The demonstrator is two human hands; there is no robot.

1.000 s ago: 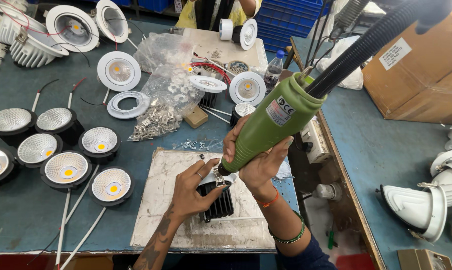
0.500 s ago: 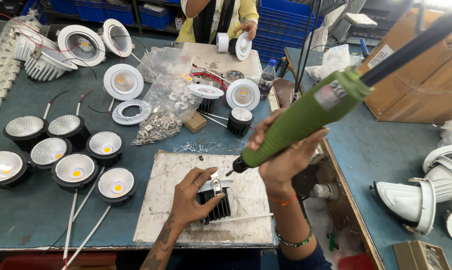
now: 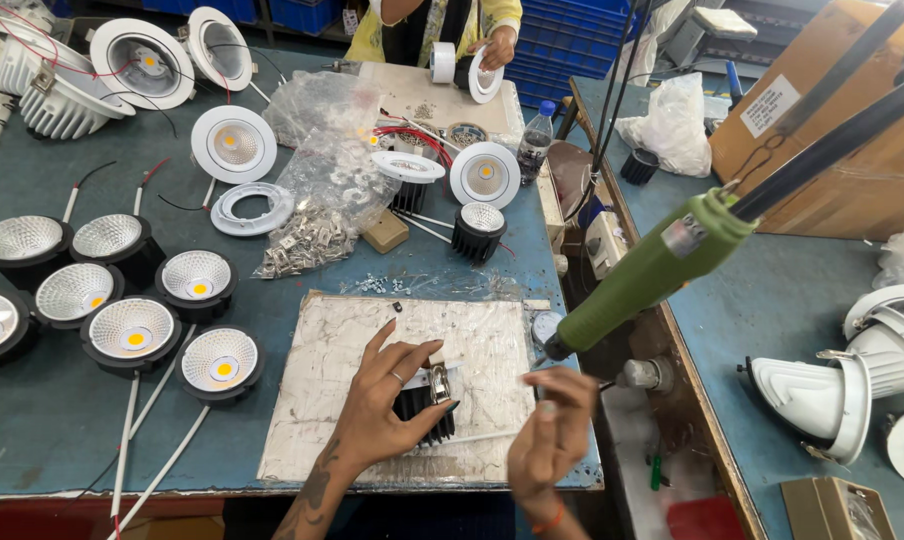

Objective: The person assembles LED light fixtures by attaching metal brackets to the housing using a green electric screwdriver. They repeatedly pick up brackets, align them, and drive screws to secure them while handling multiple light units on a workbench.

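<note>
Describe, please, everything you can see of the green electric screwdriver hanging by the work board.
The green electric screwdriver has a long, cylindrical, plastic-looking body with a pale label near its upper end. A black cable or hose runs from its top up and to the right. It hangs tilted, dark tip pointing down and left, over the right edge of the scuffed white work board. No hand holds it: the right hand is below its tip, apart from it.

Bare forearms, tattooed left forearm (image 3: 317, 490), finger ring (image 3: 397, 378), orange wristband (image 3: 550, 522)
</note>
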